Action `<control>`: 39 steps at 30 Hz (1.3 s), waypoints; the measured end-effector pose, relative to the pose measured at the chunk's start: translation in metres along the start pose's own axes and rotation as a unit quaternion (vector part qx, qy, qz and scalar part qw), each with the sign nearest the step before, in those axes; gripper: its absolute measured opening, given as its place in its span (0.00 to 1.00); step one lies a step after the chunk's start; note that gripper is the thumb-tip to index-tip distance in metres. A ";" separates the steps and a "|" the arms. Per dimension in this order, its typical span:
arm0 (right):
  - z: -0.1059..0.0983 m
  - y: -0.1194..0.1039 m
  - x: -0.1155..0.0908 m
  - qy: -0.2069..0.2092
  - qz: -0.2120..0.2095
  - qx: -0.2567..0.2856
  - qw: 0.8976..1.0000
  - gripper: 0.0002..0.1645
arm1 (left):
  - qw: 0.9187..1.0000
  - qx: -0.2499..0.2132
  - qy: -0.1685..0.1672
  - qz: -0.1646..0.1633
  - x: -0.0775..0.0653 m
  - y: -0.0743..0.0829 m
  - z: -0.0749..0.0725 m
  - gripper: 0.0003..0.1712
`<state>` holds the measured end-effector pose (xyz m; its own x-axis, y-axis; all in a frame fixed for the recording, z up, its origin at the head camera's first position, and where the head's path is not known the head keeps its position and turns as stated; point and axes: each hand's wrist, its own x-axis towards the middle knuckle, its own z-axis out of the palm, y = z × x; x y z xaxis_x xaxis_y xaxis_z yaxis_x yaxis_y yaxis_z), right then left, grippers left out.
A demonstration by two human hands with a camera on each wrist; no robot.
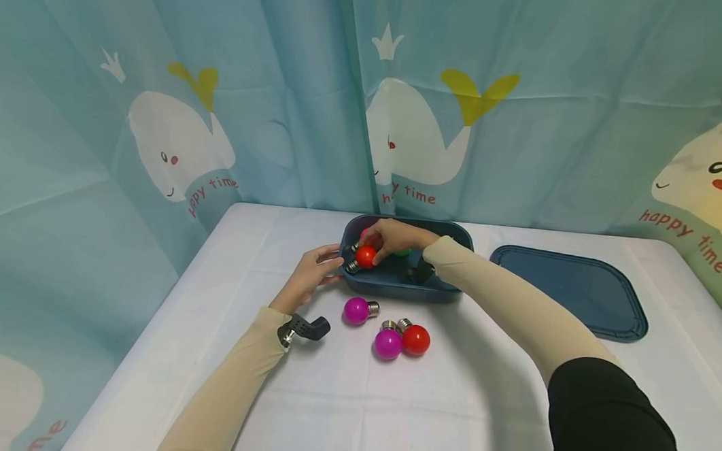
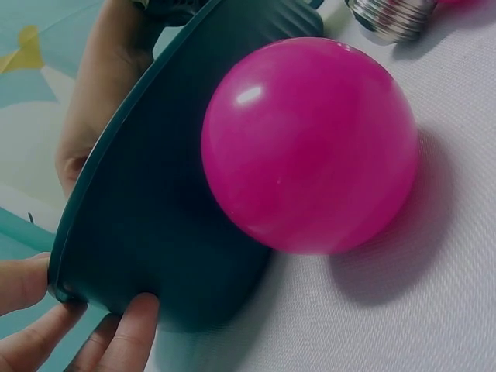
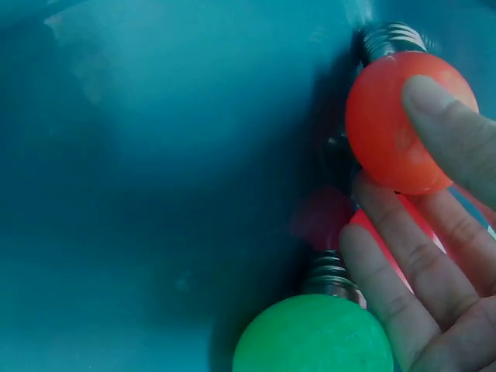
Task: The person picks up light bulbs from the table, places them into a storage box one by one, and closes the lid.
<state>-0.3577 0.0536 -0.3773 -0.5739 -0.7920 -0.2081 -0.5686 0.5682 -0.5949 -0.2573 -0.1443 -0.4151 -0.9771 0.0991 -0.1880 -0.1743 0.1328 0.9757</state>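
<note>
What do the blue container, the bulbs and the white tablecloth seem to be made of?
Container: likely plastic, satin, from its smooth moulded rim.
Bulbs: glossy, plastic or coated glass, given the sharp highlight; screw bases look shiny metal, with bright ridges.
Tablecloth: matte, probably woven fabric, from its fine texture.

Green bulb [image 3: 313, 337] — cut by lower edge, outline unclear

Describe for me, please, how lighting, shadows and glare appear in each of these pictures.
Head view: fairly even light, with the right sleeve casting a soft shadow on the white table; left wrist view: a bright glare spot on the pink bulb, a soft-edged shadow beneath it; right wrist view: bluish tint, dark shadow beside the red bulb.
</note>
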 end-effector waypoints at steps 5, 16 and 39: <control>0.002 0.003 0.000 0.003 -0.011 -0.007 1.000 0.24 | 1.000 -0.001 0.001 -0.004 0.000 0.000 0.000 0.25; 0.003 0.006 -0.001 0.007 -0.021 -0.021 1.000 0.26 | 1.000 -0.002 -0.001 -0.005 -0.001 0.002 0.001 0.25; -0.028 -0.015 -0.043 -0.005 -0.011 0.022 1.000 0.34 | 1.000 -0.001 0.005 -0.011 -0.003 0.005 0.002 0.26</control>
<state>-0.3412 0.0853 -0.3375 -0.5565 -0.8059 -0.2020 -0.5541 0.5412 -0.6325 -0.2553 -0.1417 -0.4102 -0.9744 0.0861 -0.2075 -0.1952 0.1332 0.9717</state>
